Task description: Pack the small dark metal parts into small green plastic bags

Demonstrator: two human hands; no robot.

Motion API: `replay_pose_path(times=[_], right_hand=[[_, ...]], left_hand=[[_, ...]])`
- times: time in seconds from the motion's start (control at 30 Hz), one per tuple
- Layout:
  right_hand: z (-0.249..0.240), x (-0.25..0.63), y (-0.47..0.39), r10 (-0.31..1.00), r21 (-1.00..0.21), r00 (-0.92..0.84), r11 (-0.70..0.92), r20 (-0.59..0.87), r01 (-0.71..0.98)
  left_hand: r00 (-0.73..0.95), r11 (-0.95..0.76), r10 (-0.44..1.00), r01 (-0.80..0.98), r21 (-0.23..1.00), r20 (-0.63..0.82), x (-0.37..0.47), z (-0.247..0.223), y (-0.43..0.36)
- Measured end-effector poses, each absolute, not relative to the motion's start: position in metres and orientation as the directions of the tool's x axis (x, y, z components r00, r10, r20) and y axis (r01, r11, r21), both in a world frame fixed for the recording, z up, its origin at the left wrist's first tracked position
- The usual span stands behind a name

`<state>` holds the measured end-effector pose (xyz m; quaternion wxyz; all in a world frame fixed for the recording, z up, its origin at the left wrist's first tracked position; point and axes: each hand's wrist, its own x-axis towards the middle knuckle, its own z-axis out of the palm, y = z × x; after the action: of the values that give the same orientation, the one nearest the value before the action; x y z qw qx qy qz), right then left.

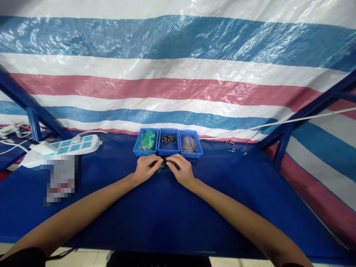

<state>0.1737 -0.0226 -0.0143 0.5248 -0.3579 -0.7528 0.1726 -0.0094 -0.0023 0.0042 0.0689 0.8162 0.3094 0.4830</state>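
Observation:
My left hand and my right hand meet fingertip to fingertip just in front of three small blue bins. Both are closed in a pinch, with a tiny dark part at the fingertips; which hand grips it is too small to tell. Below the fingers shows a small green piece, partly covered by my left hand. The left bin contains green pieces in clear plastic. In the middle bin lie several dark metal screw-like parts. Greyish clear-plastic packets fill the right bin.
A white power strip with plugs lies at the left on the blue table. Several small metal parts are scattered at the back right. Blue frame bars slope at both sides, before a striped sheet.

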Motion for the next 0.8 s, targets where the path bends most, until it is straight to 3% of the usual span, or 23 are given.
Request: replay_pose_path(times=[0.33, 0.6, 0.8], right_hand=[[-0.0134, 0.1723, -0.0256, 0.781, -0.715, -0.195, 0.622, 0.593, 0.319], [-0.014, 0.1731, -0.0241, 0.671, -0.58, -0.187, 0.725, 0.718, 0.372], [-0.0141, 0.1738, -0.0228, 0.661, -0.565, -0.211, 0.735, 0.72, 0.375]], left_hand=[[0.347, -0.796, 0.578, 0.436, 0.419, 0.738, -0.0098, 0.0059, -0.0031], [0.344, -0.793, 0.583, 0.44, 0.422, 0.736, -0.0093, 0.0059, -0.0035], [0.345, -0.793, 0.582, 0.444, 0.418, 0.736, -0.0094, 0.0046, -0.003]])
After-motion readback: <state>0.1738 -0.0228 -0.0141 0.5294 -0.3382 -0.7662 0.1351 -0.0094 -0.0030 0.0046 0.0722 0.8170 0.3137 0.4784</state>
